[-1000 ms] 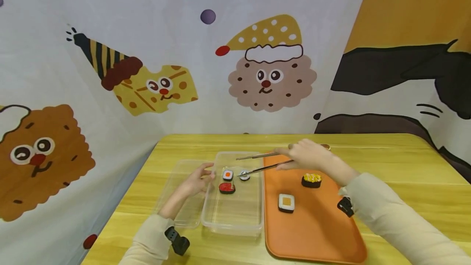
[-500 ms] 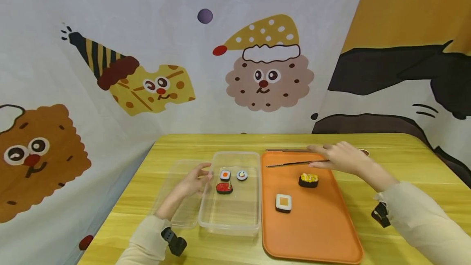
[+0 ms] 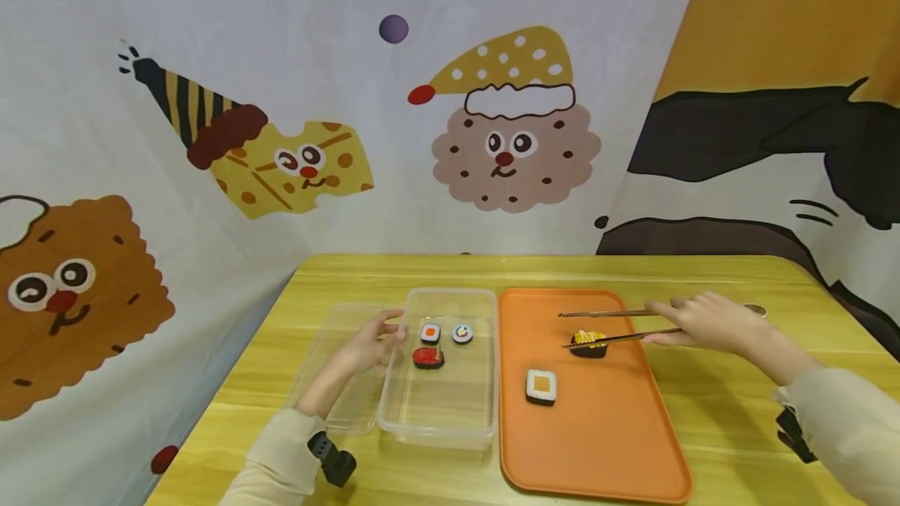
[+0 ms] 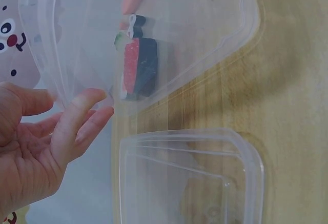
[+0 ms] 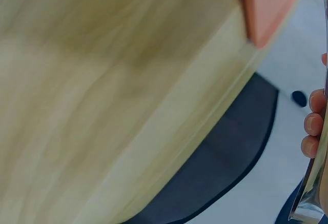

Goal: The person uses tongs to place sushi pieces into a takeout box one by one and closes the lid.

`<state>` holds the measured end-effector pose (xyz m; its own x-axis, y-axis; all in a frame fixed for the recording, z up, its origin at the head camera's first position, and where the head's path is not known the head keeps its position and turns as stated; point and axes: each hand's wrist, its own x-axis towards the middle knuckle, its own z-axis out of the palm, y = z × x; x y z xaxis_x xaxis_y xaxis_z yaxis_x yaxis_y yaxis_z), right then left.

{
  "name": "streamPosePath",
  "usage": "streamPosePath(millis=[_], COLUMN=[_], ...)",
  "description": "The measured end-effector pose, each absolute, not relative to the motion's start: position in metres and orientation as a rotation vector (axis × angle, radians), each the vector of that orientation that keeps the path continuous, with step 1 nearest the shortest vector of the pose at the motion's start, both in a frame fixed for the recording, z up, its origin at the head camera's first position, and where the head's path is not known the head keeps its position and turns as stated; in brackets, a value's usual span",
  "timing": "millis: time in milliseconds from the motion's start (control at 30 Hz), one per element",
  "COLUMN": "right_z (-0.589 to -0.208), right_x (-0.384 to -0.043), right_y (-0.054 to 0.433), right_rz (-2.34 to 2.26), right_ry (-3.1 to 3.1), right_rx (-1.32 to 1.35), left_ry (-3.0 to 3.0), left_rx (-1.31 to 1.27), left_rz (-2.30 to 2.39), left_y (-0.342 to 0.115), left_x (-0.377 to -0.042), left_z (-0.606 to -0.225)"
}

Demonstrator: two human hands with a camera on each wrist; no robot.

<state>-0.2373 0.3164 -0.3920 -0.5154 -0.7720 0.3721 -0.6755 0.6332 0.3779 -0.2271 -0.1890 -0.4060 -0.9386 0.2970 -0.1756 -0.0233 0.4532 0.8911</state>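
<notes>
My right hand (image 3: 713, 322) grips metal tongs (image 3: 605, 313) over the orange tray (image 3: 591, 451). The tong arms stand apart. The nearer arm crosses a toy sushi piece topped with yellow corn (image 3: 589, 336); whether it touches is unclear. A square sushi roll with a yellow centre (image 3: 541, 386) lies closer to me on the tray. My left hand (image 3: 369, 346) is at the left rim of a clear plastic box (image 3: 439, 436), fingers loosely bent. Inside the box lie a red-topped sushi (image 3: 428, 358), an orange-centred roll (image 3: 431, 333) and a round roll (image 3: 462, 333).
A clear lid (image 3: 351, 412) lies left of the box, partly under my left forearm. Box and tray stand side by side on the wooden table (image 3: 745, 428). Behind the table hangs a printed cloth (image 3: 351, 45) with cartoon figures.
My right hand has carried the tongs from above the box rightward to the corn-topped sushi on the tray. The round roll, earlier at the tong tips, lies in the box. My left hand stays put.
</notes>
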Motion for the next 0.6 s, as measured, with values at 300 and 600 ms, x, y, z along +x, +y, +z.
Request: streamPosePath(millis=[300, 600], right_z=[-0.405, -0.411], right_x=[-0.229, -0.225], right_y=[0.342, 0.347], right_rz=[-0.234, -0.216], right_ry=[-2.384, -2.446], right_rx=[1.104, 1.083], left_ry=[2.399, 2.392], left_rx=[0.204, 0.240], left_rz=[1.493, 1.480], left_y=[-0.187, -0.189], left_x=[-0.227, -0.227], left_z=[-0.407, -0.406])
